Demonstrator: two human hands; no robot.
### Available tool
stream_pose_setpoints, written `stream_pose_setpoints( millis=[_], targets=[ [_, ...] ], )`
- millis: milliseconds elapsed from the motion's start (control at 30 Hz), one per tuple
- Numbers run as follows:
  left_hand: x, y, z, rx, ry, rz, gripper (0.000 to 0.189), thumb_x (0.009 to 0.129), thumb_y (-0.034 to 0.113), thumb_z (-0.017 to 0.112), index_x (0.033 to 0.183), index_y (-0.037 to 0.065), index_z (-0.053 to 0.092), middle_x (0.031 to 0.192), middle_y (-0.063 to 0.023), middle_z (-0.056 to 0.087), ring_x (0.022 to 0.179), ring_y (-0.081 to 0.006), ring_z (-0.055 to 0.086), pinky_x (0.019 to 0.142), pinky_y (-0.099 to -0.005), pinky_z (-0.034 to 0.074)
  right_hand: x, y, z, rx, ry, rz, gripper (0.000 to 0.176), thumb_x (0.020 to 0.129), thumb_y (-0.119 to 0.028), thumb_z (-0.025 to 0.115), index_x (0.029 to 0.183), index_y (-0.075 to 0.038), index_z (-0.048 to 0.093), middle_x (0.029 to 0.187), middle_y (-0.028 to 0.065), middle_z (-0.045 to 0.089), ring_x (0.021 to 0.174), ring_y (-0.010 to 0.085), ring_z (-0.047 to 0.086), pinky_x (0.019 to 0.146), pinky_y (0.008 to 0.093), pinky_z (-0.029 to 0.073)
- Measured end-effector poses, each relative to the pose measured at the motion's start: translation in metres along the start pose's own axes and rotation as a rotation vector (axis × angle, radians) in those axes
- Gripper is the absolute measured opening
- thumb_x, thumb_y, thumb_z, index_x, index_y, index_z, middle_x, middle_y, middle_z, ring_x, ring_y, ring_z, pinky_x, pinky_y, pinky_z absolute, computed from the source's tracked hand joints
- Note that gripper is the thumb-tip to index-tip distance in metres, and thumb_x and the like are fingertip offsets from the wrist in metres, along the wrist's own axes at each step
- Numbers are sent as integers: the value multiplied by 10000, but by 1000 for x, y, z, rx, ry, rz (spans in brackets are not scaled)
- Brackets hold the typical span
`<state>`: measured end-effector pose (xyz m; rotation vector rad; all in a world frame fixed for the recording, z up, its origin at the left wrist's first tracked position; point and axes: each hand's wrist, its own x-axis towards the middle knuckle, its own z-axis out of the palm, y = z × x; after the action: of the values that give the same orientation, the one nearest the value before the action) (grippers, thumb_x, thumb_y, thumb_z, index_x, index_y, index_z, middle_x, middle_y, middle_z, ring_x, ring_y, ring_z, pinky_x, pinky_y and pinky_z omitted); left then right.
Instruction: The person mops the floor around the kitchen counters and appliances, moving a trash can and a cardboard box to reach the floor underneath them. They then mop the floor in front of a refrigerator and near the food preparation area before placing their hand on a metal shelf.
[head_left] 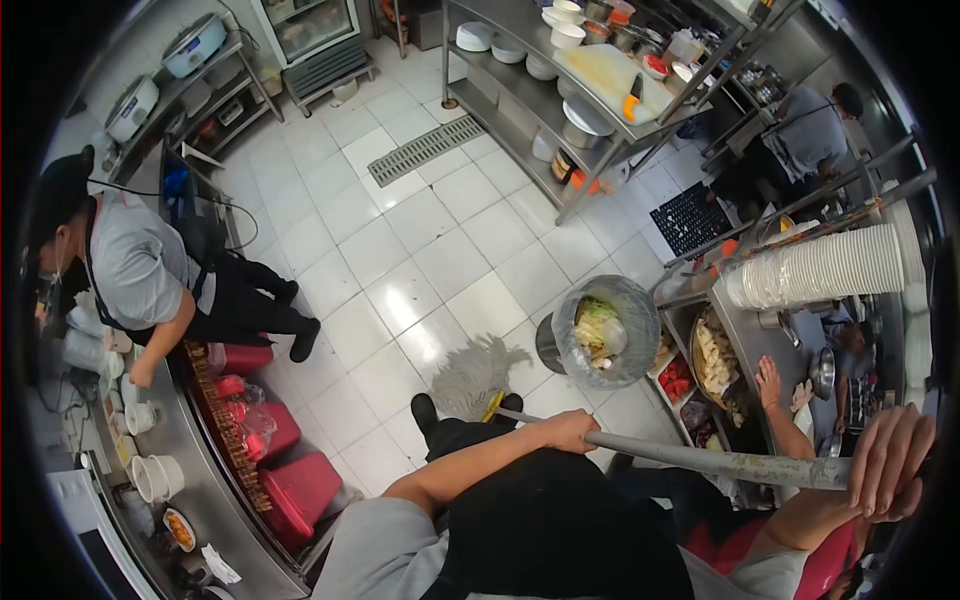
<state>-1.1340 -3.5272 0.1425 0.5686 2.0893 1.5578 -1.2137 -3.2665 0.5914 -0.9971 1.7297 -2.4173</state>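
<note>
While the right hand grips the mop handle at its upper end and the left hand clasps it lower down, the shaft slants leftward to the mop head, which rests on the tiled floor beside the bin.

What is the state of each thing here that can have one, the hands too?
left hand: shut on mop handle
right hand: shut on mop handle, at its end
mop head: spread on the floor
bin: open, lined, partly filled with scraps
rice cooker: lid shut
floor drain: grate in place
</note>
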Motion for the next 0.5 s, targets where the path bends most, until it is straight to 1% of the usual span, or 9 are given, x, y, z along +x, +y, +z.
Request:
stream_pose_setpoints(
  millis=[67, 100, 167, 200, 233, 300, 367, 433, 500],
  targets=[
    [-14, -2, -6, -6, 10, -3, 186, 791, 235, 687, 780, 52, 657, 749, -197, 657, 747, -400, 650, 673, -477, 506, -12, 5, 17, -110, 242, -149, 298, 928, -255, 557, 1044, 5, 470, 597, -3, 614, 381, 43, 556, 373, 119, 469],
    [-21, -12, -8, 63, 83, 11, 180, 800, 233, 677, 771, 57, 652, 756, -194, 663, 749, -406, 650, 675, -483, 511, -13, 7, 29, -111, 239, -152, 298, 928, -255, 557, 1044, 5, 470, 597, -3, 614, 381, 43, 556, 373, 119, 469],
    [-40, -29, -16, 121, 182, 21, 177, 809, 231, 667, 761, 62, 647, 763, -191, 670, 751, -412, 649, 678, -488, 517, -5, 19, 64, 55, -241, -35, 224, 900, -100, 582, 1035, -52, 410, 513, 18, 600, 361, 96, 562, 385, 219, 527],
    [-54, -39, -25, 145, 296, 34, 175, 810, 227, 665, 754, 63, 643, 764, -184, 672, 745, -415, 648, 675, -492, 522, -17, 35, 86, 73, -45, -153, 182, 887, -98, 607, 914, -70, 429, 493, 27, 588, 342, 86, 546, 343, 222, 514],
    [-68, -50, -34, 170, 407, 48, 173, 810, 224, 662, 747, 64, 638, 766, -177, 675, 738, -419, 647, 671, -497, 526, -22, 37, 86, 80, -136, -58, 190, 882, -89, 632, 814, -62, 456, 478, 28, 582, 337, 95, 540, 350, 243, 522],
    [-95, -80, -57, 264, 600, -40, 160, 787, 217, 682, 748, 67, 642, 745, -159, 670, 688, -405, 644, 647, -494, 530, -27, 67, 129, 145, -240, -37, 245, 878, -78, 671, 743, -65, 468, 461, 25, 569, 351, 111, 546, 370, 266, 530],
    [-125, -119, -90, 396, 699, -95, 84, 719, 126, 702, 781, 74, 679, 786, -139, 684, 777, -354, 677, 735, -483, 550, -50, 105, 164, 178, -186, -25, 235, 880, -88, 699, 767, -79, 492, 469, 14, 564, 373, 124, 555, 410, 300, 539],
    [-161, -168, -135, 496, 783, -1, 96, 667, 57, 692, 760, 68, 671, 815, -137, 675, 814, -346, 669, 759, -463, 547, -68, 149, 187, 146, -223, 58, 275, 880, -137, 726, 734, -109, 495, 529, 6, 587, 419, 131, 573, 495, 345, 548],
    [-198, -207, -178, 544, 933, -179, 113, 629, 22, 692, 732, 54, 660, 824, -147, 644, 866, -365, 639, 774, -472, 529, -87, 204, 226, 121, -228, 138, 306, 878, -182, 739, 698, -114, 502, 601, 7, 606, 499, 158, 584, 577, 362, 518]
  ],
)
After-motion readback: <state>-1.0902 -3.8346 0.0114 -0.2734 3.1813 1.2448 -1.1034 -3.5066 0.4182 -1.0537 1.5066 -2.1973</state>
